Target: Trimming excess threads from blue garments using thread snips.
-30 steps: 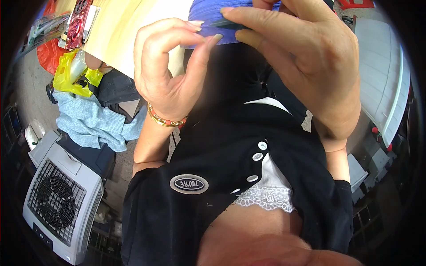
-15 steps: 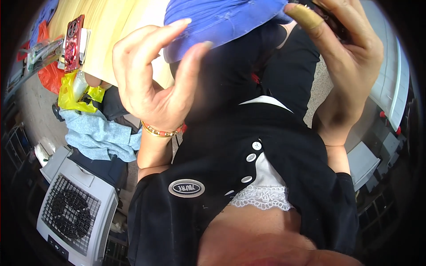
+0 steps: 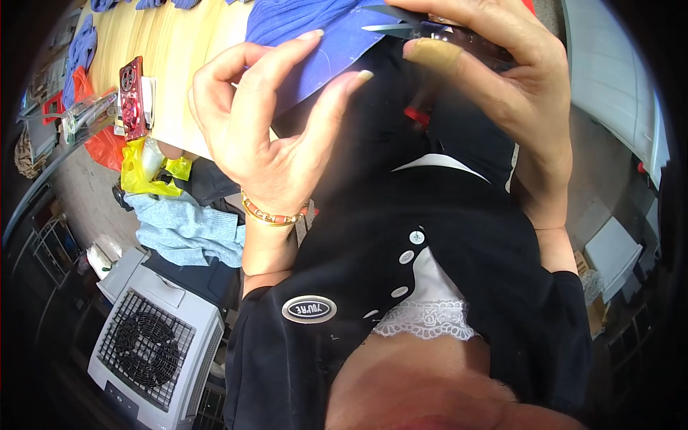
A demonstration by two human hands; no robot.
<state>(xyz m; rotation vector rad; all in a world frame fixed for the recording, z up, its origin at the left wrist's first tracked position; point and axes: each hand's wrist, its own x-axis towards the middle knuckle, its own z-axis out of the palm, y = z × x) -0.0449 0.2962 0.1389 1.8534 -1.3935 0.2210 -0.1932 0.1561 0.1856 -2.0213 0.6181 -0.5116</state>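
Blue ribbed fabric (image 3: 287, 25) with a flat, smooth border lies over the edge of the table in front of me. My left hand (image 3: 265, 136) is at this border, its thumb and forefinger spread apart and the other fingers bent. I see no clear grip on the cloth; part of the fabric is hidden behind the hand. In my right hand (image 3: 509, 86) is a pair of small dark scissors (image 3: 405, 27), held with the blades parted and pointing left, close to the border's edge. A tan covering wraps the right thumb's tip.
On the pale wooden table (image 3: 183, 79) are a red phone (image 3: 132, 97) and more blue fabric pieces (image 3: 82, 54). Left of me are a yellow plastic bag (image 3: 143, 175), a light blue knitted garment (image 3: 186, 229) and a grey fan unit (image 3: 154, 344). A white panel (image 3: 613, 72) stands at right.
My right hand has moved left, bringing the scissors into view over the fabric's edge. The left hand has shifted slightly right, and the whole view has turned a little.
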